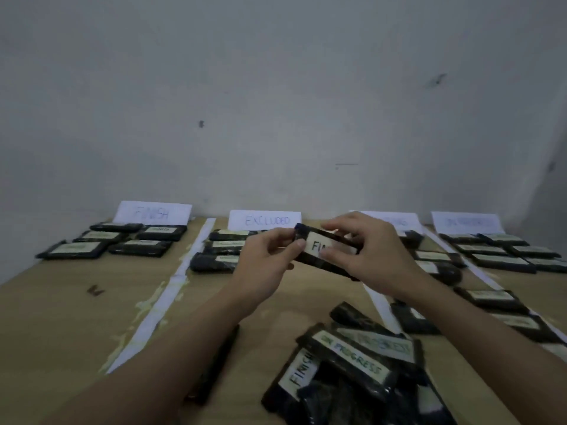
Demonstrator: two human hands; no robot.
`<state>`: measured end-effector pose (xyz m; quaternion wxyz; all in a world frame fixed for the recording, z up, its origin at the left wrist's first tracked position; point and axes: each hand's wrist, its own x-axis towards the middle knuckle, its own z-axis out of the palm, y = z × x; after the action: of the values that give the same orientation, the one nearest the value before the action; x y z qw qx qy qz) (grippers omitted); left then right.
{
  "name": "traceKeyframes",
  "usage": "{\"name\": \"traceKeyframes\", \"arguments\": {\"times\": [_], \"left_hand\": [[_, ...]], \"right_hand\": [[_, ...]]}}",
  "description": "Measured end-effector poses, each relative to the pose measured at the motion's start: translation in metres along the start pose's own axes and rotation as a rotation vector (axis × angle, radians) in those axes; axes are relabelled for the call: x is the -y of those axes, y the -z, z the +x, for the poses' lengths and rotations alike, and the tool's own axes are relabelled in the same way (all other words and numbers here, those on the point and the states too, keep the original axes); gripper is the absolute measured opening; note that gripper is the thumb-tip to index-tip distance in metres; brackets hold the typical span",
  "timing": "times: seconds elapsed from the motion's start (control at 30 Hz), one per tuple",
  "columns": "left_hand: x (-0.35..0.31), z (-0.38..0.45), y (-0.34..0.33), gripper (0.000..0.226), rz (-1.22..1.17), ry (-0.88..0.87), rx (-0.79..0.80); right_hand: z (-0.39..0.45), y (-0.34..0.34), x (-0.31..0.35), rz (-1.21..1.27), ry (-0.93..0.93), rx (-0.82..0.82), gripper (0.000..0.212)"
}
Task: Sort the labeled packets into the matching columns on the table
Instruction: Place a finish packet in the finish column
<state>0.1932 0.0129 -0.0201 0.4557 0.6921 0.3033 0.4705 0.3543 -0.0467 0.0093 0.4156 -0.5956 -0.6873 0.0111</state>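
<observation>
While held up over wooden table (pixel 70 317), dark packet (pixel 325 253) pinched at both ends: left hand (pixel 270 256) on its left end, right hand (pixel 365 250) on right end, fingers closed on it, white label reading "FIN" showing between. Below the grip, loose pile of packets (pixel 356 363), labels FINISH and ON PROGRESS. Far left of grip, FINISH card (pixel 153 213) with packets in front. Just behind grip, EXCLUDED card (pixel 265 220). Right of grip, two more cards, text blurred.

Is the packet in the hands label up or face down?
Label up: the packet, held between left hand and right hand, shows white label letters "FIN".
</observation>
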Motion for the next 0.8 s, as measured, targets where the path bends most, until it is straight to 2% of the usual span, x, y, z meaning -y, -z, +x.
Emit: {"name": "traceKeyframes", "arguments": {"times": [0.07, 0.13, 0.17, 0.3, 0.37, 0.43, 0.53, 0.6, 0.7, 0.8], "left_hand": [[0.005, 0.000, 0.016, 0.013, -0.072, 0.088, -0.069], [0.024, -0.002, 0.099, 0.020, -0.064, 0.148, -0.291], [0.027, -0.001, 0.108, 0.023, -0.081, 0.157, -0.292], [0.036, -0.012, 0.149, 0.027, -0.065, 0.207, -0.384], [0.049, -0.020, 0.186, 0.019, -0.032, 0.252, -0.465], [0.062, -0.033, 0.219, 0.017, 0.092, 0.297, -0.503], [0.085, -0.059, 0.253, 0.030, 0.465, 0.355, -0.478], [0.098, -0.074, 0.263, 0.034, 0.643, 0.315, -0.383], [0.109, -0.081, 0.267, 0.039, 0.745, 0.231, -0.221], [0.119, -0.077, 0.269, 0.058, 0.890, 0.206, -0.145]], "right_hand": [[0.002, -0.012, 0.008, -0.099, 0.087, 0.037, 0.053], [0.040, -0.081, 0.042, -0.098, 0.207, 0.179, 0.063], [0.041, -0.085, 0.046, -0.110, 0.229, 0.203, 0.065], [0.061, -0.129, 0.063, -0.069, 0.327, 0.207, 0.060], [0.077, -0.167, 0.079, -0.080, 0.361, 0.243, 0.057], [0.090, -0.206, 0.092, -0.079, 0.383, 0.253, 0.055], [0.104, -0.253, 0.102, -0.069, 0.340, 0.320, 0.052], [0.110, -0.280, 0.103, -0.049, 0.288, 0.387, 0.049], [0.117, -0.313, 0.104, -0.040, 0.222, 0.426, 0.048], [0.125, -0.336, 0.105, -0.051, 0.195, 0.414, 0.045]]}}
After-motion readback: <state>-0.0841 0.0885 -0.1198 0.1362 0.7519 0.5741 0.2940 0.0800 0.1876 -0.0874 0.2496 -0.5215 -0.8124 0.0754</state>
